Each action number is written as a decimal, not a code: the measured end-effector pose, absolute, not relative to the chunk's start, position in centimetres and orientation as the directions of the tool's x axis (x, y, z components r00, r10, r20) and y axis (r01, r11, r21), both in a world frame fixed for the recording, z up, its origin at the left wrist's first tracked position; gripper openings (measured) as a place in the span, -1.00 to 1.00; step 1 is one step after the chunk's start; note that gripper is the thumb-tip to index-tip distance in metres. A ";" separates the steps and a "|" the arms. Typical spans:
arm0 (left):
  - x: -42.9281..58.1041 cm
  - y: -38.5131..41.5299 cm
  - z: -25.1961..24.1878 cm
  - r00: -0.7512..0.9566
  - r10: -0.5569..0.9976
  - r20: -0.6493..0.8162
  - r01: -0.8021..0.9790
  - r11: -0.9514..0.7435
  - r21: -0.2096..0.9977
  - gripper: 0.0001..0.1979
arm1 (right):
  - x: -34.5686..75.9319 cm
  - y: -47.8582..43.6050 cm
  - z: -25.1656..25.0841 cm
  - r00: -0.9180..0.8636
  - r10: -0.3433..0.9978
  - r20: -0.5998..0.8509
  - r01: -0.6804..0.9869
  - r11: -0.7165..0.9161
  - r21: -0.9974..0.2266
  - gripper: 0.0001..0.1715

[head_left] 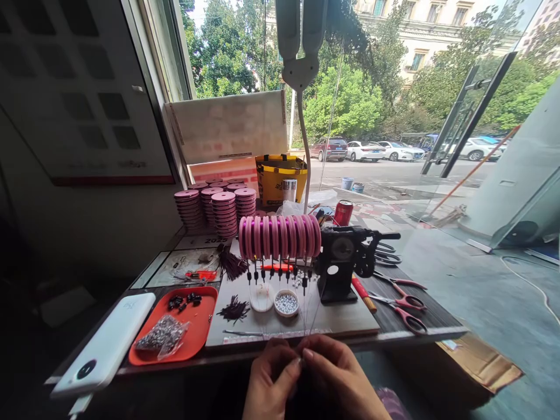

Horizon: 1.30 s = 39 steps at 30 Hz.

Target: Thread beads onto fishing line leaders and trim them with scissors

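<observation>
At the table's front edge my left hand (pixel 273 379) and my right hand (pixel 335 373) meet with fingertips pinched together. Fine threads (pixel 308 318) run down to them from a row of pink spools (pixel 280 236) on a black winding device (pixel 341 262). Whatever small piece lies between the fingertips is too small to make out. Several dark weights hang under the spools. Just beyond my hands, a round dish (pixel 286 303) holds small silvery beads, beside a white lid (pixel 262 297). A bundle of dark threads (pixel 234 309) lies on the pale board (pixel 350 321).
On the left are a red tray (pixel 199 332) with black pieces and a bag of beads, and a white power bank (pixel 107 344). Scissors (pixel 406 300) lie right. Behind stand stacked pink spools (pixel 224 213), a yellow bag (pixel 269 181) and a red can (pixel 343 213).
</observation>
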<state>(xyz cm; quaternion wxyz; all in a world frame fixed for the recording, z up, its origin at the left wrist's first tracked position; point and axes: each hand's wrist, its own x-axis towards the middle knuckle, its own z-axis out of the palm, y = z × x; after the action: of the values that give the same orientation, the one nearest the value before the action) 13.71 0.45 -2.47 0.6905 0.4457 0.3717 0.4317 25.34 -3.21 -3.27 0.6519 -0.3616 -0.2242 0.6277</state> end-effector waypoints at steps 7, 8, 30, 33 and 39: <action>13.7 0.8 -3.3 0.409 0.905 -0.113 -0.252 0.231 0.940 -0.65 | 25.1 -3.0 -3.6 0.041 0.988 -0.152 -0.757 -0.069 -0.650 -0.71; 13.7 0.9 -3.4 0.435 0.894 -0.108 -0.242 0.232 0.942 -0.65 | 25.1 -3.0 -3.5 0.024 0.988 -0.150 -0.774 -0.077 -0.629 -0.72; 13.7 0.6 -2.0 0.362 0.928 -0.085 -0.221 0.174 0.960 -0.73 | 25.0 -2.9 -3.1 0.128 0.967 -0.220 -0.789 -0.035 -0.614 -0.65; 13.8 0.0 -0.6 0.217 0.975 0.039 -0.149 -0.006 0.989 -0.83 | 25.2 -2.8 -2.8 0.155 0.960 -0.232 -0.786 -0.023 -0.618 -0.64; 14.0 -0.2 0.0 0.151 0.984 0.093 -0.172 -0.066 0.983 -0.79 | 24.8 -2.2 -2.5 0.138 0.974 -0.180 -0.823 0.011 -0.569 -0.66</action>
<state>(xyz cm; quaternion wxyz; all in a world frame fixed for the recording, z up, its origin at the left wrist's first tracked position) 14.00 -0.22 -0.01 0.5577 0.5144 0.3949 0.5182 24.82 -2.16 -2.51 0.6985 -0.2847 -0.1329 0.6430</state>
